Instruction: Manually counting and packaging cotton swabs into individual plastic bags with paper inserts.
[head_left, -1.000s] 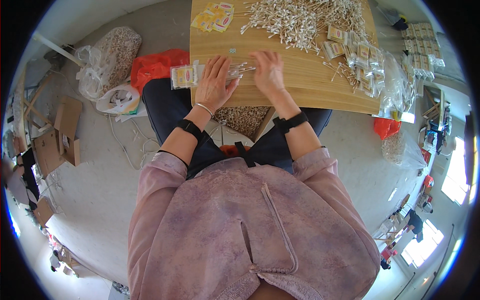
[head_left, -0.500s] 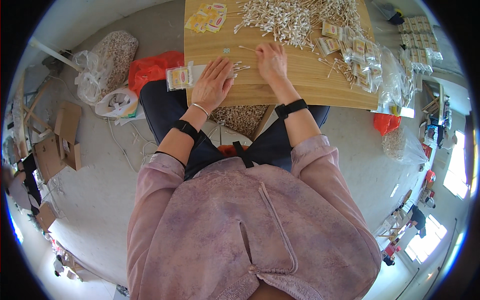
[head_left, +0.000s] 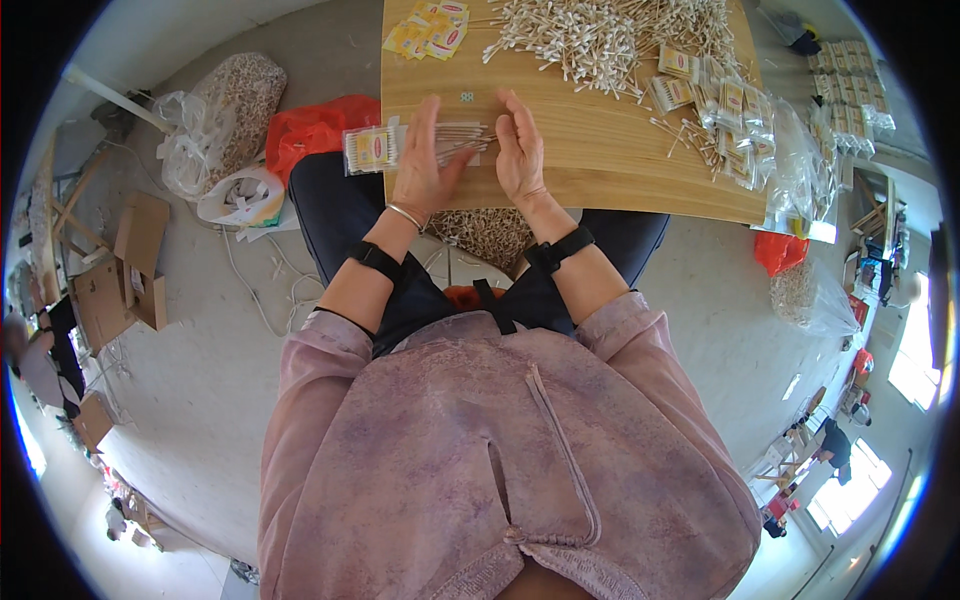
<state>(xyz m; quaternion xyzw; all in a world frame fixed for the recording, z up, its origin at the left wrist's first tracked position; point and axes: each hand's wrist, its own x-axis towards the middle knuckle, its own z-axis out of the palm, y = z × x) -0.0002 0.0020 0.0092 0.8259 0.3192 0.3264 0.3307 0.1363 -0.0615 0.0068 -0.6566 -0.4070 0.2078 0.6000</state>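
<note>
Both of my hands stand on edge near the front of the wooden table, palms turned toward each other. A small loose row of cotton swabs [head_left: 463, 136] lies between them. My left hand [head_left: 424, 168] has its fingers stretched out and its thumb over the near end of the swabs. My right hand [head_left: 520, 158] is open just past the swabs' right tips, its fingers extended and slightly bent. Beside my left hand, a clear packet of cotton swabs [head_left: 371, 150] with a yellow-and-white card sits at the table's left edge, partly overhanging it.
A large heap of loose cotton swabs [head_left: 590, 40] covers the table's far side. Yellow cards [head_left: 430, 30] lie at the far left, and filled packets [head_left: 730, 105] pile up on the right. Red plastic [head_left: 320, 125] and a bulging clear sack [head_left: 240, 105] are left of the table.
My right hand has left the single swab near the heap and come closer to my left hand. My left hand has turned from lying flat to standing on edge, uncovering the swabs.
</note>
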